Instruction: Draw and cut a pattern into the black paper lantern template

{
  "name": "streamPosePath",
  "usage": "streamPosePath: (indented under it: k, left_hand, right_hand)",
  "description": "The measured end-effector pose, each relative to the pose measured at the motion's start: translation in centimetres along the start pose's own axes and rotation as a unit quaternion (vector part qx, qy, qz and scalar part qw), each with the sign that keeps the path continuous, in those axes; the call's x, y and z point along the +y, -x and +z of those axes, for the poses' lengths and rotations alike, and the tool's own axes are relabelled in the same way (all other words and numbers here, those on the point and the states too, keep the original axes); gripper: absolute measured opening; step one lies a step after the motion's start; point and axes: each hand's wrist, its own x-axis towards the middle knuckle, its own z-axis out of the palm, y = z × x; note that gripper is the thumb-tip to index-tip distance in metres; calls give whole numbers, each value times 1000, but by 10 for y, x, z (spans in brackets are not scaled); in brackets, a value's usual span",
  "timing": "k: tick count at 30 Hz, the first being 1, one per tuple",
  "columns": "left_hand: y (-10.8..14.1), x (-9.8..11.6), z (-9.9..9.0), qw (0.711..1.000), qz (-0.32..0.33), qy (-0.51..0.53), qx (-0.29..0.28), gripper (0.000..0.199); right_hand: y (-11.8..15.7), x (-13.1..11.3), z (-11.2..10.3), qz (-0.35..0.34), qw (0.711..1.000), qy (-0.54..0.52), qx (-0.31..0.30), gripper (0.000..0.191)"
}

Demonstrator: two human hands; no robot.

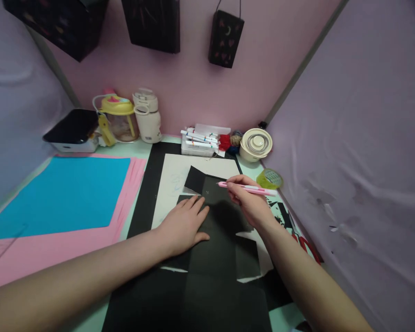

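Note:
My right hand [249, 198] grips a slim pink and white craft knife [251, 188], its tip pointing left just over the black card. The black card [214, 258] is a box-like cutout with flaps, and one upper-left flap [195, 180] stands folded up. Flat on the card's left part lies my left hand [185, 223], fingers spread, holding nothing. Beneath the card is a white sheet [169, 177] with faint blue marks, itself on a black board [141, 221]. Whether the knife tip touches the card I cannot tell.
Blue [65, 193] and pink sheets [72, 258] lie at left. Along the back stand a black-lidded box [74, 127], a yellow-lidded jar [121, 120], a white bottle [148, 117], markers [200, 138] and a cream pot [256, 145]. Red scissors [306, 246] and scraps lie right; black lanterns [226, 39] hang above.

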Motion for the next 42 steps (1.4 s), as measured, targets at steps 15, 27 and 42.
streamPosePath:
  k: [15,27,42]
  left_hand:
    - [1,-11,26,993,21,80,80,73]
    - [3,-15,27,987,22,125,96,69]
    - [2,-16,25,988,31,114,98,68]
  right_hand:
    - [-24,54,10,-56,969,241,22,6]
    - [-20,62,9,-55,958,280,25,7]
    - [-22,57,14,-67,950,302,28,7]
